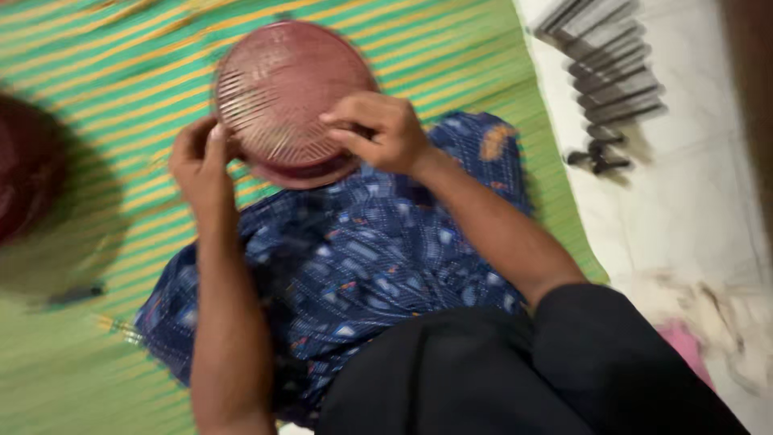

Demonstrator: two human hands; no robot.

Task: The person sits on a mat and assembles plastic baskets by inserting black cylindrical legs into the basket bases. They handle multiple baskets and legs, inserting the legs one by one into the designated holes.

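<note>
in the head view, blurred by motion, a round reddish-brown slatted basket (282, 97) sits in the upper middle of the frame, tipped so its ribbed underside faces the camera, held up between both hands above the cloth. the left hand (201, 161) is at the basket's lower left rim, fingers curled closed around the edge. the right hand (382, 129) lies over the basket's right side, thumb and fingers pinched narrow on the rim. both bare forearms run down toward the bottom of the frame, where a black garment (515, 370) fills the lower right. under the arms, in the centre, lies a crumpled dark blue patterned cloth (378, 250), touching the basket's lower edge in the picture. all of this rests on a green and yellow striped mat (105, 72) that covers the left and top of the frame. at the left edge a dark round shape (28, 165) is too blurred to tell. in the upper right, on the pale floor (700, 201), a row of grey metal bars (608, 60) lies well apart from the hands.
</note>
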